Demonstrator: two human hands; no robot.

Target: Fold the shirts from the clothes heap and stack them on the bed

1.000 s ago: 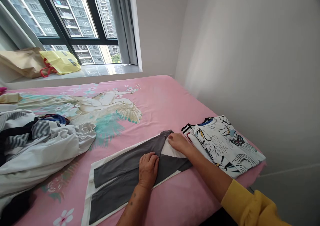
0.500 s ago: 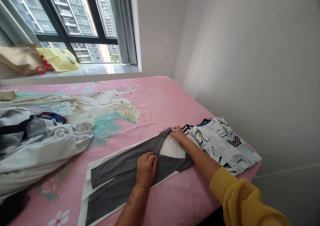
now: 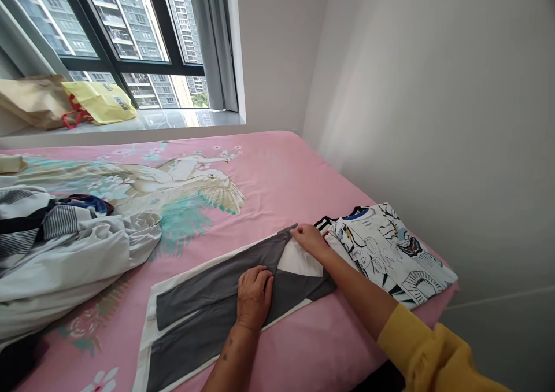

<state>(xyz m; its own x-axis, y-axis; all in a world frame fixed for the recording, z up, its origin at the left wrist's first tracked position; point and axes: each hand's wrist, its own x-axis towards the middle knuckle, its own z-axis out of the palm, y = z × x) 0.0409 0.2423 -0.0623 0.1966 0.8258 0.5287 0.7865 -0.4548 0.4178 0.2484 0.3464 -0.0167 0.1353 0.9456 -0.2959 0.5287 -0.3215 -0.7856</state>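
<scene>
A grey and white garment (image 3: 203,305) lies flat and partly folded on the pink bed sheet (image 3: 277,178). My left hand (image 3: 254,296) presses palm down on its middle, fingers together and flat. My right hand (image 3: 309,239) rests at the garment's far corner, fingertips on the grey edge beside a white panel. Its fingers look flat on the cloth, not gripping. A folded white shirt with black cartoon print (image 3: 385,253) lies just right of my right hand, near the bed's edge.
A heap of unfolded grey, white and striped clothes (image 3: 65,247) covers the left of the bed. A yellow bag (image 3: 102,100) and a brown paper bag (image 3: 32,100) sit on the window sill. A white wall runs close along the right.
My right hand slid from the white panel out to the garment's far corner, then drew back slightly. My left hand has stayed pressed on the middle.
</scene>
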